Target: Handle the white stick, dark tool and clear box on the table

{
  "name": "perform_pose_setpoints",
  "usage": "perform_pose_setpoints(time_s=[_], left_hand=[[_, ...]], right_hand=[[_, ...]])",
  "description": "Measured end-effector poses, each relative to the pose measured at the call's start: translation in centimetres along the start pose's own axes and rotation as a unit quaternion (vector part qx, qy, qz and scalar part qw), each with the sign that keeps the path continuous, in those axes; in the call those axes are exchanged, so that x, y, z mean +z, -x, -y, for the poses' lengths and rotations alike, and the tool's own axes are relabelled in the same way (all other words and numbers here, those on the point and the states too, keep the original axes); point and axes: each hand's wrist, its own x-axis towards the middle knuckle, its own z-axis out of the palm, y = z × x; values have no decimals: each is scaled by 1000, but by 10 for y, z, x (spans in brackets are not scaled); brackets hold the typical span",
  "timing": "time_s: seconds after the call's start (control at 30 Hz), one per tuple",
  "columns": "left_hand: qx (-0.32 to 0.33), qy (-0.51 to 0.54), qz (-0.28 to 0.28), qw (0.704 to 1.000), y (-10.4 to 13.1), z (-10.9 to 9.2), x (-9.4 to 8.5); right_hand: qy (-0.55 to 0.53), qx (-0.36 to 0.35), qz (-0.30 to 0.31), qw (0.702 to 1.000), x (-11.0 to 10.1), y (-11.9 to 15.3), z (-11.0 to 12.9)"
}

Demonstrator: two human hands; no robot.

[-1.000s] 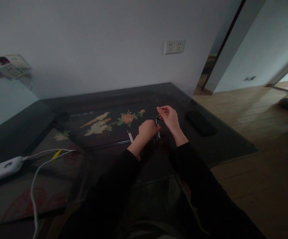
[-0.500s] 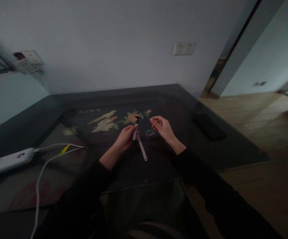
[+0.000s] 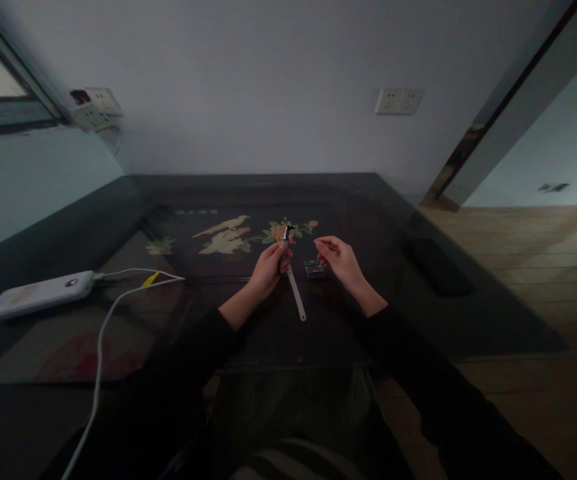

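Note:
My left hand [image 3: 268, 265] is closed around a slim handled tool [image 3: 286, 235] with a small dark head, which points up and away from me. Below those fingers a pale flat strip [image 3: 297, 295] with a hole at its near end lies on the table. Just right of it sits a small clear case [image 3: 314, 269] with dark and green parts inside, too small to name. My right hand [image 3: 341, 260] hovers beside the case, thumb and fingertips pinched together. Whatever they hold is too small to make out.
The dark table [image 3: 263, 340] bears a flower-and-bird picture [image 3: 226, 237]. A white power bank [image 3: 43, 295] with a white cable [image 3: 101, 347] lies at left. A dark flat object [image 3: 439, 267], perhaps a phone, lies at right. Wall sockets [image 3: 399, 101] are behind.
The tool in my left hand has turned, so its pale flat face no longer shows. My right hand stays pinched near the case. The whole view has shifted, with things appearing further right.

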Motion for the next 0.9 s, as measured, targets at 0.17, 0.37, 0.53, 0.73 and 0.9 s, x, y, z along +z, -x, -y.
perform_pose_setpoints(time_s=[0.17,0.37,0.53,0.73,0.9], left_hand=[[44,-58,34,997,6,6,5],[57,-71,60,994,8,7,4],[78,-134,53,986,7,4,2],[133,-169,85,973,11,0,1],[155,-239,88,955,17,-2,3]], right_hand=[[-13,-7,5,1000,1,0,1],[-26,-15,23,999,1,2,6],[-42,-44,21,998,1,5,12],[-62,-76,30,995,-2,9,21],[-88,-88,41,991,-1,12,25]])
